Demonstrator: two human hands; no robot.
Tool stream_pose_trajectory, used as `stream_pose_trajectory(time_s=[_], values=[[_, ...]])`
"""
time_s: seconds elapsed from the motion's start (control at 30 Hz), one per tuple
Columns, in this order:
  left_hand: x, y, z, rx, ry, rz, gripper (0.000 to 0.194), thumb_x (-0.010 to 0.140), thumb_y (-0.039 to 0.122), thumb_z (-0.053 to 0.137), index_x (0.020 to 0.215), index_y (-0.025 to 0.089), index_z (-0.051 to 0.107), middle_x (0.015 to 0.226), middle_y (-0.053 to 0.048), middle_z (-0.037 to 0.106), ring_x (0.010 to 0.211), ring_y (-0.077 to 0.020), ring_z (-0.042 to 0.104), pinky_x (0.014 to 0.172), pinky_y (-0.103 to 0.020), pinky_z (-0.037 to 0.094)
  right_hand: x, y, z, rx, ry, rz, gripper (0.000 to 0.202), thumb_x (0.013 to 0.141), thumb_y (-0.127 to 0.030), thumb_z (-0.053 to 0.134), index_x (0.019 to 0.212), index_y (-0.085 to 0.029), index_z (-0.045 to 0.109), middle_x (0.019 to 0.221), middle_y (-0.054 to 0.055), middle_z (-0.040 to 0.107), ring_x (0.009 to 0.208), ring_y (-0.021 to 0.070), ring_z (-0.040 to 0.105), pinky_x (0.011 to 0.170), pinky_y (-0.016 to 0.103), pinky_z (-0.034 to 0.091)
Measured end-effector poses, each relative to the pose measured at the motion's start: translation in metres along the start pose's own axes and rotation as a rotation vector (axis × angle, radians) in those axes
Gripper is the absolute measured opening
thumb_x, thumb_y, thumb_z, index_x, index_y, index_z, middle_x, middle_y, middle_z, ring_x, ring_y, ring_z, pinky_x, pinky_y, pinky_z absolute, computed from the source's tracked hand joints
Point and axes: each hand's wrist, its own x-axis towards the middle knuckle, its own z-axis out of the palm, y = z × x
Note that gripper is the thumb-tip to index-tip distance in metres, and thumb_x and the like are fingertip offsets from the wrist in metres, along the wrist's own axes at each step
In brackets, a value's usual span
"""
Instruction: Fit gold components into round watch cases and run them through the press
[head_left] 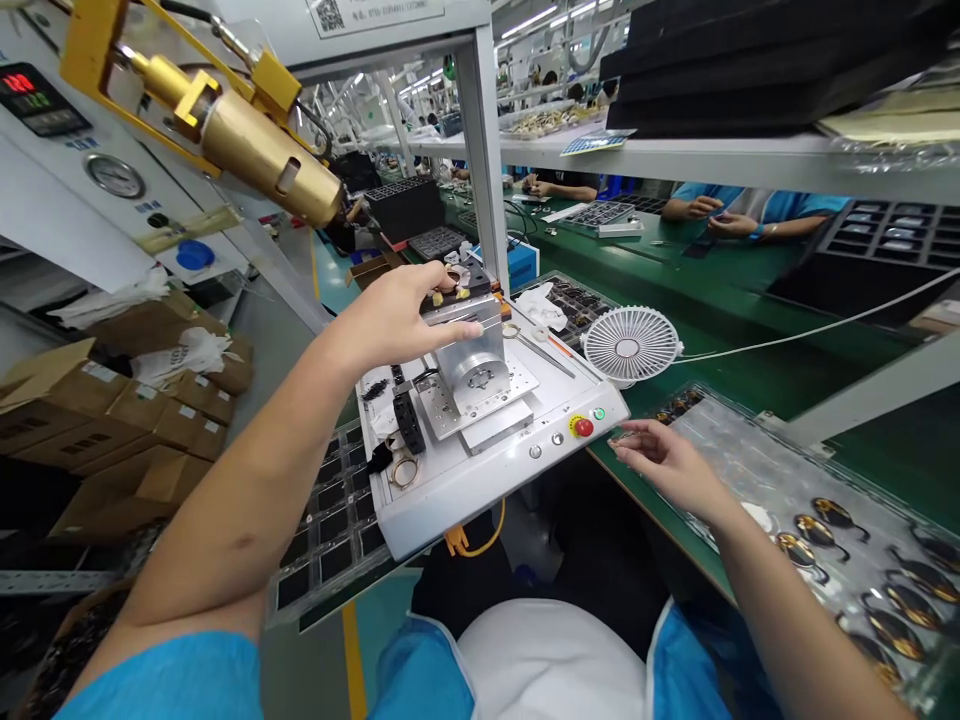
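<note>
At centre, our left hand (pixel 390 318) is spread over the block (pixel 474 345), touching its front; at 4 o'clock, our right hand (pixel 671 465) pinches a small part (pixel 622 437). Better we hold it lightly, away from the red button (pixel 583 427). The label (pixel 375 20) at 11 o'clock carries a QR code (pixel 328 15) and small writing (pixel 397 7) we cannot read surely.
</note>
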Motion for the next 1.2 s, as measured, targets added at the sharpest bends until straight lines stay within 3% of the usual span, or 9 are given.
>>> stream_pose_trajectory(time_s=[0.17,0.3,0.47,0.57,0.67,0.8,1.0,1.1,1.2], values=[[-0.041,-0.007,0.014,-0.172,0.241,0.053,0.063,0.09,0.068,0.064,0.133,0.023,0.066,0.147,-0.013,0.062,0.144,-0.0353,0.049,0.123,-0.056,0.033,0.009,0.011,0.026,-0.428,-0.084,-0.062,0.079,0.088,-0.035,0.063,0.159,-0.014,0.037,0.093,0.008,0.076,0.082,0.0276,0.072,0.082,0.042,0.055],[-0.119,0.013,0.075,-0.504,0.583,0.114,0.032,0.095,0.046,0.069,0.121,0.027,0.072,0.135,-0.009,0.07,0.13,-0.029,0.063,0.115,-0.052,0.047,0.006,0.019,0.044,-0.618,-0.091,-0.095,0.084,0.092,-0.031,0.059,0.166,-0.014,0.022,0.092,0.007,0.076,0.083,0.0293,0.073,0.078,0.038,0.053],[-0.202,0.061,0.181,-0.945,0.371,-0.265,0.013,0.094,0.031,0.071,0.103,0.023,0.077,0.108,-0.008,0.077,0.106,-0.0231,0.073,0.098,-0.038,0.058,0.007,0.016,0.041,-0.607,-0.062,-0.092,0.086,0.091,-0.028,0.063,0.165,-0.013,0.022,0.097,0.008,0.077,0.086,0.0295,0.073,0.079,0.038,0.054],[-0.222,0.086,0.218,-1.167,0.115,-0.476,0.025,0.093,0.037,0.073,0.111,0.02,0.076,0.109,-0.012,0.079,0.105,-0.025,0.075,0.099,-0.04,0.059,0.007,0.008,0.028,-0.528,-0.103,-0.066,0.083,0.087,-0.028,0.072,0.16,-0.016,0.036,0.091,0.006,0.077,0.082,0.0263,0.074,0.077,0.036,0.055],[-0.226,0.099,0.232,-1.377,-0.022,-0.545,0.04,0.09,0.039,0.077,0.126,0.021,0.071,0.118,-0.014,0.078,0.114,-0.0267,0.074,0.107,-0.044,0.056,-0.013,0.0,0.026,-0.375,-0.122,-0.136,0.076,0.08,-0.037,0.085,0.147,-0.019,0.054,0.094,0.006,0.078,0.083,0.0248,0.074,0.081,0.037,0.057],[-0.218,0.11,0.241,-1.719,-0.071,-0.548,0.056,0.083,0.041,0.085,0.133,0.024,0.068,0.126,-0.015,0.076,0.117,-0.0293,0.074,0.108,-0.048,0.055,-0.059,-0.007,0.059,-0.008,-0.193,-0.403,0.082,0.069,-0.058,0.093,0.136,-0.022,0.061,0.104,0.007,0.079,0.09,0.0225,0.073,0.084,0.036,0.058],[-0.2,0.131,0.254,-1.992,-0.085,-0.641,0.051,0.066,0.043,0.096,0.112,0.028,0.079,0.111,-0.01,0.08,0.102,-0.0269,0.078,0.097,-0.043,0.061,-0.084,-0.002,0.106,0.023,-0.011,-0.521,0.076,0.064,-0.064,0.093,0.12,-0.018,0.068,0.092,0.007,0.077,0.085,0.0215,0.067,0.075,0.033,0.057],[-0.199,0.131,0.254,-1.947,-0.095,-0.701,0.049,0.065,0.04,0.097,0.11,0.028,0.081,0.114,-0.01,0.079,0.097,-0.0236,0.078,0.089,-0.035,0.062,-0.077,0.0,0.08,-0.124,-0.096,-0.5,0.071,0.07,-0.057,0.093,0.124,-0.019,0.069,0.106,0.009,0.076,0.099,0.0232,0.07,0.087,0.035,0.058],[-0.205,0.123,0.253,-1.858,-0.09,-0.744,0.051,0.069,0.04,0.095,0.115,0.027,0.08,0.122,-0.012,0.077,0.094,-0.0227,0.078,0.076,-0.028,0.061,-0.064,0.006,0.011,-0.527,-0.026,-0.226,0.046,0.082,-0.041,0.088,0.12,-0.021,0.072,0.117,0.01,0.074,0.109,0.0234,0.069,0.098,0.035,0.055]])
